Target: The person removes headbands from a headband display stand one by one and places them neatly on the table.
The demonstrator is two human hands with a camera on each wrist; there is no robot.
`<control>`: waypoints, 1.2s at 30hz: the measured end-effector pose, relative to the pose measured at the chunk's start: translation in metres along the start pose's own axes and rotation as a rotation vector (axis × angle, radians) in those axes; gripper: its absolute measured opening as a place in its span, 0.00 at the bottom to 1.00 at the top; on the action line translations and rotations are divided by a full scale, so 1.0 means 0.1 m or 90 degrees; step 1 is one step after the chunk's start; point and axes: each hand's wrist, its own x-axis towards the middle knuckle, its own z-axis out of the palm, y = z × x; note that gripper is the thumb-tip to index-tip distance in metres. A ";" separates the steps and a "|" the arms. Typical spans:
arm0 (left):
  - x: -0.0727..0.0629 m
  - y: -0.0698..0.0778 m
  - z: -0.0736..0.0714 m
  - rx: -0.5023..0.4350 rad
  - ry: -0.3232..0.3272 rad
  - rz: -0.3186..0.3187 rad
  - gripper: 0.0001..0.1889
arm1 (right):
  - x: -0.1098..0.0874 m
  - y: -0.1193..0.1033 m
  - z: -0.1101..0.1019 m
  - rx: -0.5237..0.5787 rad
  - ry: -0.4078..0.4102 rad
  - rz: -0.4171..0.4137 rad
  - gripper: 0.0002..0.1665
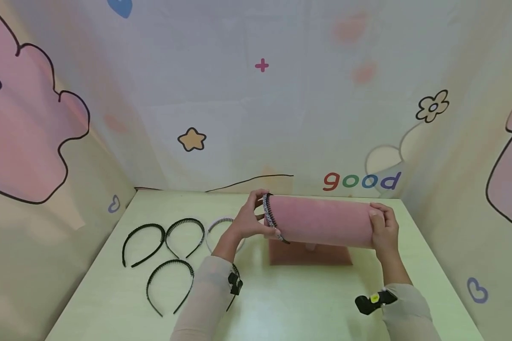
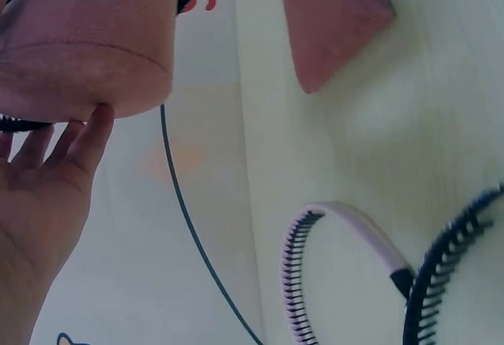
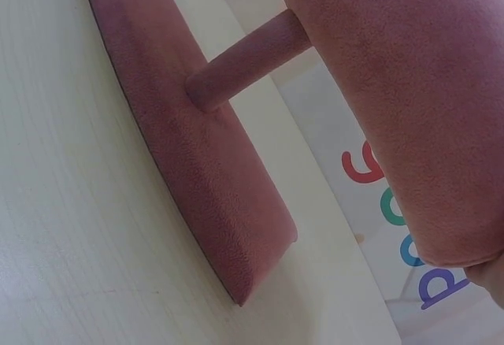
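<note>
A pink velvet headband stand has a thick horizontal roll [image 1: 320,220] on a short post [image 3: 248,60] above a flat base [image 1: 309,255]. Around the roll's left end sits a glittery dark toothed headband [image 1: 269,210]. My left hand [image 1: 249,220] holds this headband, fingers at the top and thumb low by its front end. In the left wrist view, some fingertips touch the underside of the roll's end [image 2: 87,77]. My right hand [image 1: 385,229] grips the roll's right end, thumb in front; in the right wrist view only a bit of it shows at the edge.
Left of the stand lie a black headband [image 1: 142,226], dark toothed headbands [image 1: 185,220] [image 1: 169,262] and a pale one [image 2: 293,270], partly behind my left arm. Another dark headband [image 1: 236,271] is mostly covered by the left sleeve. A printed cloth [image 1: 239,104] hangs behind the table [image 1: 281,303].
</note>
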 end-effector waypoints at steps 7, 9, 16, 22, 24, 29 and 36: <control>-0.12 0.25 0.01 0.055 -0.026 0.004 0.59 | 0.14 0.23 -0.02 0.004 0.013 -0.011 0.15; -0.14 0.24 0.01 0.046 -0.014 0.006 0.59 | 0.15 0.26 -0.02 0.012 0.012 -0.014 0.14; -0.24 0.12 0.03 -0.040 0.014 0.002 0.59 | 0.10 0.28 -0.03 -0.001 0.010 0.005 0.14; -0.30 0.06 0.03 -0.055 0.048 0.003 0.60 | 0.12 0.24 -0.03 0.004 0.006 -0.015 0.16; -0.31 0.04 0.02 -0.056 0.059 0.000 0.60 | 0.12 0.23 -0.02 0.003 0.004 -0.014 0.16; -0.38 -0.01 0.02 -0.054 0.085 -0.005 0.59 | 0.13 0.23 -0.02 0.003 0.001 -0.011 0.17; -0.45 -0.20 0.00 -0.039 0.121 0.003 0.60 | 0.10 0.22 -0.02 -0.002 0.011 -0.015 0.16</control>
